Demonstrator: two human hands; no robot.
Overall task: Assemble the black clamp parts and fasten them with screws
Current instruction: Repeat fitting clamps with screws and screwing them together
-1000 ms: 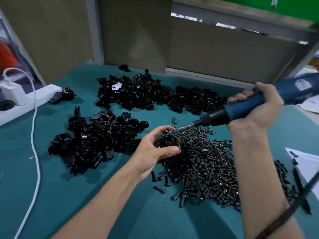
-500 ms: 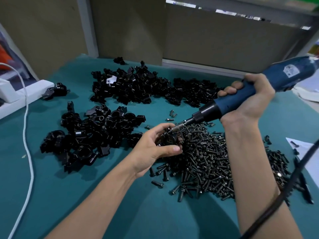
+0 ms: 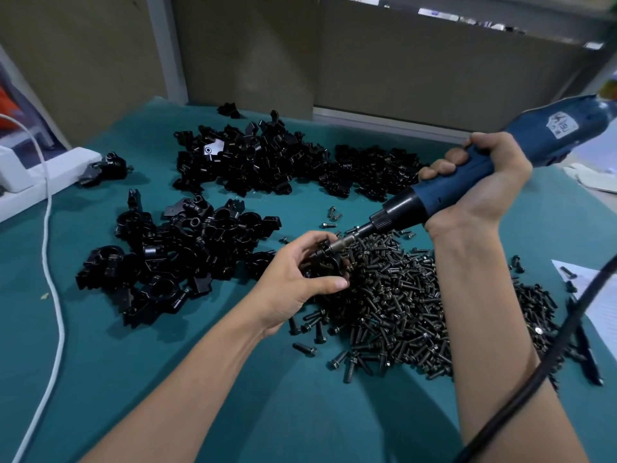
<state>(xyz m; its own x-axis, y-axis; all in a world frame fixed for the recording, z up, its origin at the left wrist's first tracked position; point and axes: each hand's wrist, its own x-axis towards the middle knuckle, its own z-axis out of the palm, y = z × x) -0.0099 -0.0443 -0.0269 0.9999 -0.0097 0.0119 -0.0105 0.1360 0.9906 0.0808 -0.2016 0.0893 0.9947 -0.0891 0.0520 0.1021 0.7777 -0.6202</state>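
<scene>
While the left hand [image 3: 297, 279] curls its fingers and thumb round a black clamp [image 3: 326, 262], holding it just above the near-left edge of the screw pile [image 3: 400, 295], the right hand [image 3: 484, 185] is wrapped tight round the blue electric screwdriver [image 3: 447, 195]. The tool slopes down from upper right to lower left, and its bit [image 3: 347, 241] meets the top of the clamp right beside the left fingertips. The clamp sits mostly inside the grip: the thumb lies along its near side, the fingers arch over its far side, and only its upper part shows between them. Whether a screw sits under the bit is too small to tell. To the left of the held clamp a heap of clamp parts [image 3: 173, 259] lies on the teal table [image 3: 133, 379], and a larger heap [image 3: 267, 162] spreads along the far side. A black cord [image 3: 534, 372] crosses the right forearm. A white cable [image 3: 53, 295] runs down the left edge from a power strip [image 3: 43, 177].
</scene>
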